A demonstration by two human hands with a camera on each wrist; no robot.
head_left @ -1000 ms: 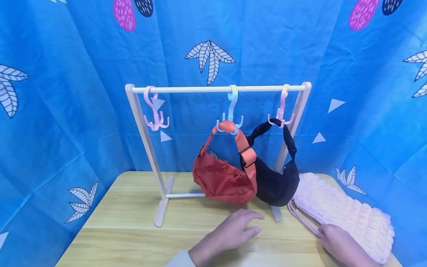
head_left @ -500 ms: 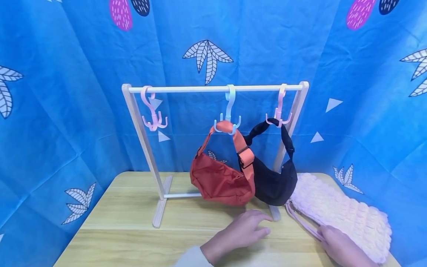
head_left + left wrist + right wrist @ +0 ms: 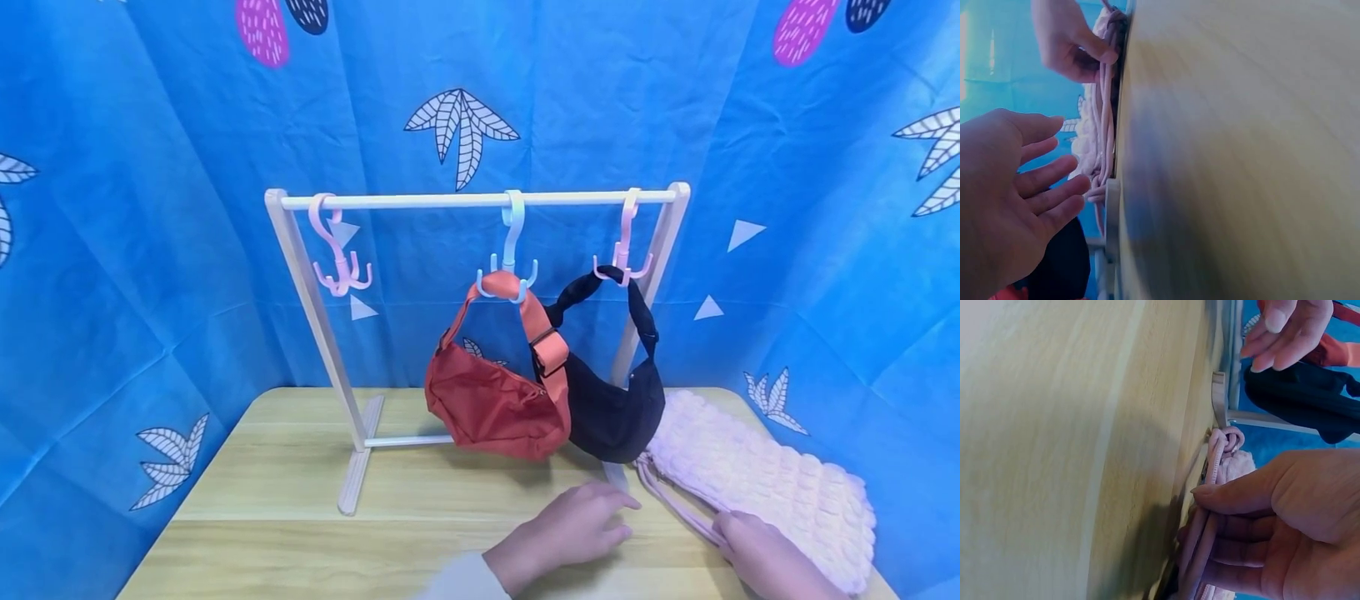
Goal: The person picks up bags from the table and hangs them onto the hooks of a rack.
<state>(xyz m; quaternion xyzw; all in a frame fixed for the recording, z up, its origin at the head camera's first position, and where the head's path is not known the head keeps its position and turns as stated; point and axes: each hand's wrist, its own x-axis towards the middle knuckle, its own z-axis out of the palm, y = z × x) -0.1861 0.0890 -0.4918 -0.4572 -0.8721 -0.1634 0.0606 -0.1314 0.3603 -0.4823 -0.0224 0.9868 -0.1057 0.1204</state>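
A fluffy pale pink handbag (image 3: pixel 780 483) lies on the right of the table, its thin pink strap (image 3: pixel 678 504) toward the near side. My right hand (image 3: pixel 768 554) pinches that strap between thumb and fingers, as the right wrist view also shows. My left hand (image 3: pixel 573 529) hovers over the table left of the strap, fingers loosely extended and holding nothing. In the left wrist view the left hand (image 3: pixel 1022 194) is apart from the strap (image 3: pixel 1107 119). A red shoulder bag (image 3: pixel 498 408) hangs from a light blue hook (image 3: pixel 513 242), and a black shoulder bag (image 3: pixel 618 417) from a pink hook (image 3: pixel 624 242).
A white rack (image 3: pixel 420 201) stands on the wooden table (image 3: pixel 247 500) behind the hands. Another pink hook (image 3: pixel 341 258) without a bag hangs at its left end. A blue patterned curtain (image 3: pixel 187 167) surrounds the table.
My left hand has moved right, toward the pink strap. My right hand keeps its pinch on the strap. The whole head view has shifted slightly.
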